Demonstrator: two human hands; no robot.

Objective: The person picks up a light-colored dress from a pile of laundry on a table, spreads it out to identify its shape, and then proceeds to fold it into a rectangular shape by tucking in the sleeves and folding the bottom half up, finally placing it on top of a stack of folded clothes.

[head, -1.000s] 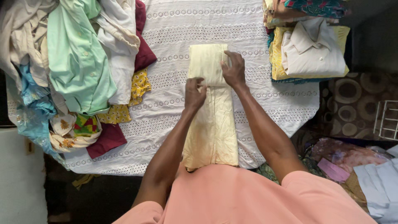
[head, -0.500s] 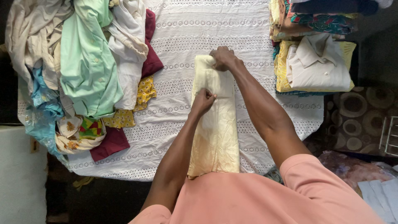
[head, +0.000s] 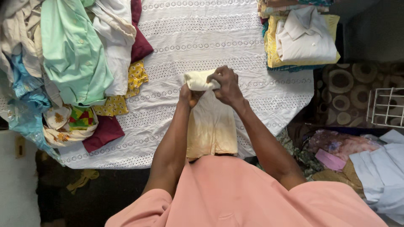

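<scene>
While both hands grip it, the pale yellow cloth (head: 210, 122) lies lengthwise at the middle of the worktop (head: 235, 38), its far end rolled back toward the person. Left hand (head: 189, 94): closed on the fold's left side, at 9 o'clock of the roll. Right hand (head: 225, 84): closed over the top of the rolled end, fingers curled tight. Near end of the cloth: hangs to the worktop's front edge, at 6 o'clock, just against the person's salmon shirt (head: 248, 197).

Open room: a bare stretch of white eyelet cover runs from the hands to 12 o'clock and out to 3 o'clock as far as the worktop's right edge. At 9 to 11 o'clock, a loose heap crowds that side: mint green shirt (head: 71, 50), white garment (head: 115, 38), maroon cloth (head: 139, 42), yellow printed cloth (head: 122, 92), blue fabric (head: 23, 96). At 1 o'clock, a folded stack (head: 303, 42) topped by a cream collared shirt sits at the far right corner, well apart from the hands.

Room: patterned brown floor covering (head: 349, 88) at 3 o'clock, a white wire rack (head: 387, 107) beside it, and more clothing (head: 378, 168) piled on the floor at 4 o'clock.
</scene>
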